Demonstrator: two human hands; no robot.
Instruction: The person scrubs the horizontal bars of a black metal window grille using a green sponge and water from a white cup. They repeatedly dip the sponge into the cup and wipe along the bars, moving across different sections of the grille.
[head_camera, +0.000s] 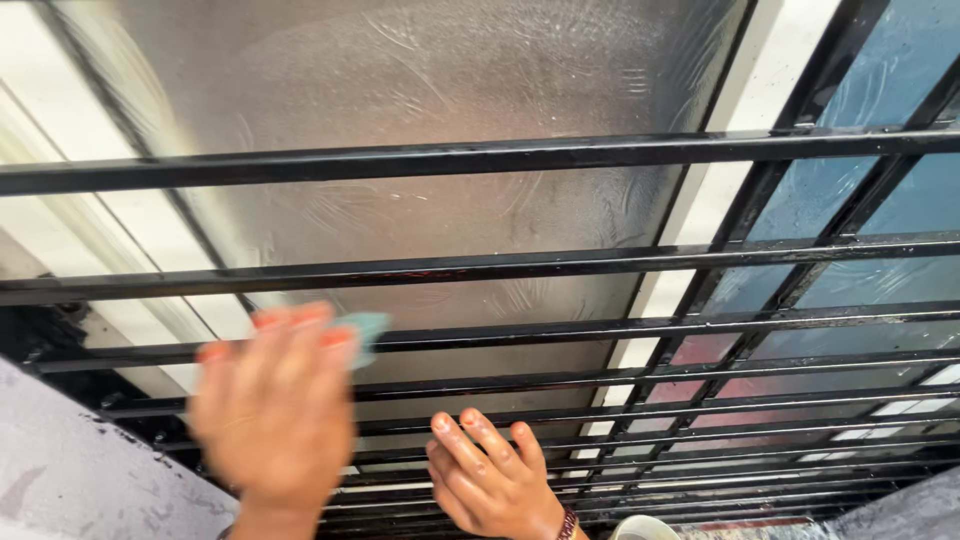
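My left hand (272, 405) presses a small pale blue-green cloth (366, 326) flat against the black metal window grille of horizontal bars (480, 155). The hand is blurred, so I see only that my fingers are spread over the cloth and its edge shows past my fingertips, near the third bar of the grille counted from the top. I cannot tell if the grip is closed around the cloth or only pushing on it with a flat palm. My right hand (490, 475) is just beside the left one, lower on the grille, and it holds nothing; its fingers are bent a little and rest on one of the lower bars, with the grip loose and open. On its wrist there is a dark beaded bracelet (567, 524). Behind the grille is a large pane of frosted grey glass (430, 80) with pale streaks and smears on it. To the right of this pane, behind the same grille, stands a white window frame post (735, 110), and further right a blue tinted glass pane (890, 90). Below the grille, at the left, there is a rough grey wall surface (70, 470).
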